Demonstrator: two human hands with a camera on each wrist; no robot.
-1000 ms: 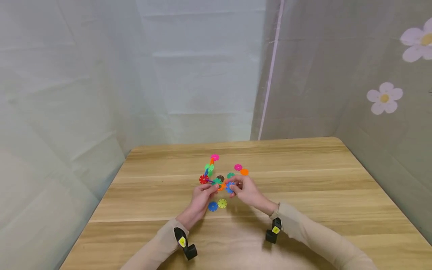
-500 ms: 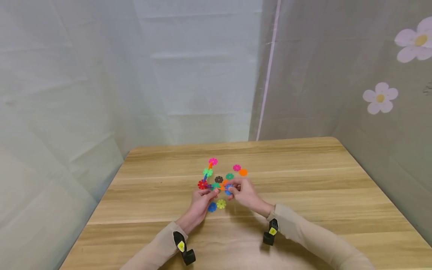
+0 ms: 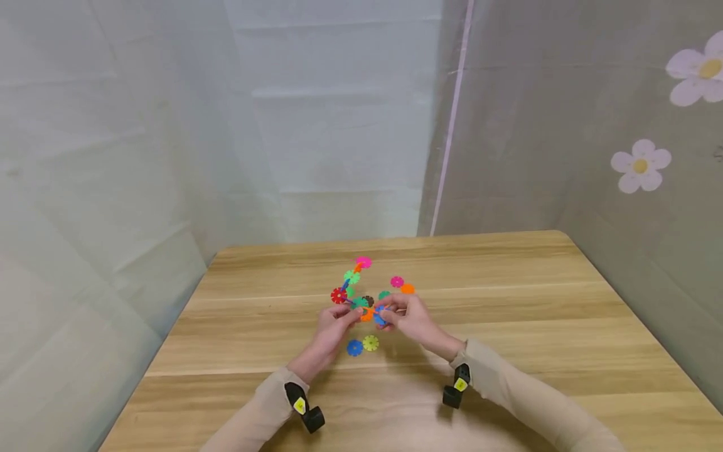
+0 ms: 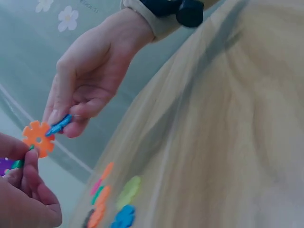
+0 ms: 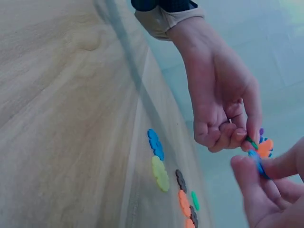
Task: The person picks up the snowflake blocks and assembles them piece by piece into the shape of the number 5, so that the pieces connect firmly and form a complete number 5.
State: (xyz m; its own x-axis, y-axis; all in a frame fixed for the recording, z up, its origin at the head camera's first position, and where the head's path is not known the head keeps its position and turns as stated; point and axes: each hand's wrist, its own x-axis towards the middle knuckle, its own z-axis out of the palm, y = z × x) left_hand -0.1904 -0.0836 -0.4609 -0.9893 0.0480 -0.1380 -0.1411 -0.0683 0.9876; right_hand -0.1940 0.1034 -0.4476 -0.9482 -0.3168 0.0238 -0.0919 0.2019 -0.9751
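A chain of slotted plastic snowflake discs is held above the table between both hands. My left hand pinches a teal green disc in the chain between thumb and fingers. My right hand grips a blue disc by its edge. Between them sits an orange disc, which the blue one meets at the rim; how deep their slots engage cannot be told. Beyond the left fingers the chain bends at a red disc and runs up through a light green disc to a pink disc.
Loose discs lie on the wooden table. A blue disc and a yellow disc are nearest the person. Behind the hands are a brown disc, a pink disc and an orange disc. Fabric sheets surround the table.
The chain's far end dipped toward the person, then rose and tilted away again. Both hands keep their pinch on the discs and have shifted only slightly.
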